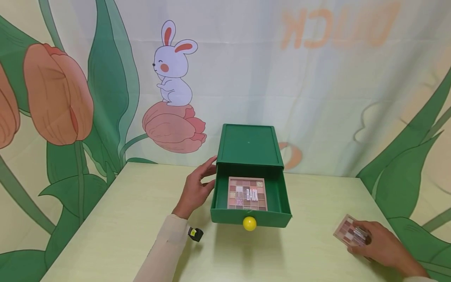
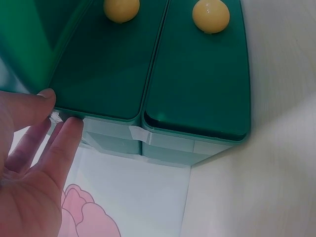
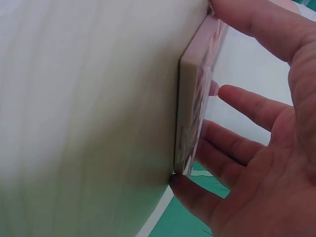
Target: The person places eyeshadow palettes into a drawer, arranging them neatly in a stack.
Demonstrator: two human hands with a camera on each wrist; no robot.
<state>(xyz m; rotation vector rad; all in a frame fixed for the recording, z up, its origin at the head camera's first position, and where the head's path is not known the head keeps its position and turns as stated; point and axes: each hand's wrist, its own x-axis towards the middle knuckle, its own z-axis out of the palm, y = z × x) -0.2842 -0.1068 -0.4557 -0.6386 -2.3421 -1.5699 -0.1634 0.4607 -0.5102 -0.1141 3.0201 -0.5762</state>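
Observation:
A green drawer cabinet stands at the table's back, its top drawer pulled out. In that drawer lies an eyeshadow palette with a grid of pink and brown shades. My left hand rests against the cabinet's left side, fingers extended; in the left wrist view its thumb and fingertips touch the side near the front edge. Far to the right, my right hand grips a second eyeshadow palette by its edges. In the right wrist view this palette is close over the table surface.
Two closed drawers with yellow knobs show below the open one in the left wrist view. Another yellow knob sticks out from the open drawer's front. A printed curtain hangs right behind the pale table.

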